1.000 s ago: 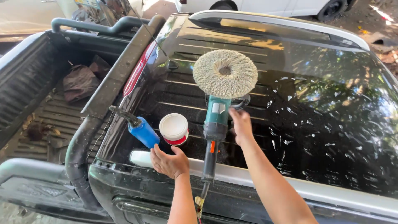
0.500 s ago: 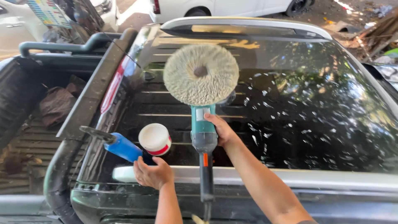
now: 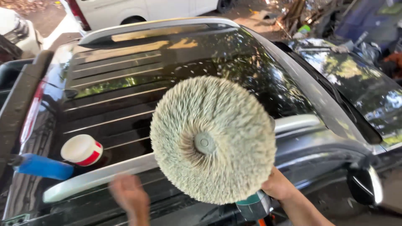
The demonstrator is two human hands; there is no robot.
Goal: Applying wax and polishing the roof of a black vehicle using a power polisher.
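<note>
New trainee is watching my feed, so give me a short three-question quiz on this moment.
1. True or false: the right hand holds the polisher with its wool pad facing the camera.
2. What sits beside the blue bottle on the car roof?
3. The left hand is: A) gripping the pad, B) empty and blurred, C) holding the bottle.

Key: 1 true; 2 a white tub with a red band; 3 B.

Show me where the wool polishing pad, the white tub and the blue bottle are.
wool polishing pad (image 3: 212, 140), head view, on its woolly face.
white tub (image 3: 81, 149), head view, on its lid.
blue bottle (image 3: 44, 167), head view, on its body.
</note>
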